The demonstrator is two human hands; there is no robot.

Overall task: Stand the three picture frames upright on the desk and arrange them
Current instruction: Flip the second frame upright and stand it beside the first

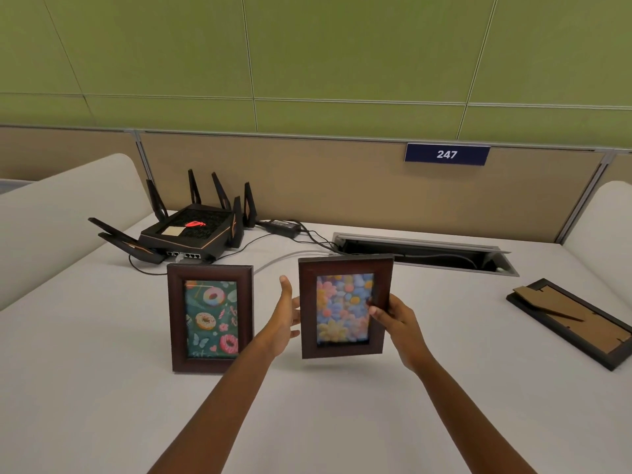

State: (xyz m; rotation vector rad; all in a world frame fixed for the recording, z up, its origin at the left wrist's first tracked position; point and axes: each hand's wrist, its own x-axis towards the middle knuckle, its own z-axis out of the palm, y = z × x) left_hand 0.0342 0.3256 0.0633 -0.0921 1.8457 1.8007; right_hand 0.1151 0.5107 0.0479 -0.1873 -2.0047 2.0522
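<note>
A dark wooden frame with a donut picture (210,318) stands upright on the white desk (102,388), left of centre. A second dark frame with a flower picture (343,306) is upright and slightly tilted, its lower edge just above the desk. My right hand (393,314) grips its right edge, thumb on the front. My left hand (285,318) is at its left edge with fingers spread, some hidden behind the frame. A third frame (574,323) lies face down at the right, cardboard back and stand showing.
A black router with several antennas (191,230) sits at the back left with cables and a power brick (284,227). An open cable tray (420,253) runs along the back. Beige partition with a "247" plate (446,154) behind; white side panels flank the desk.
</note>
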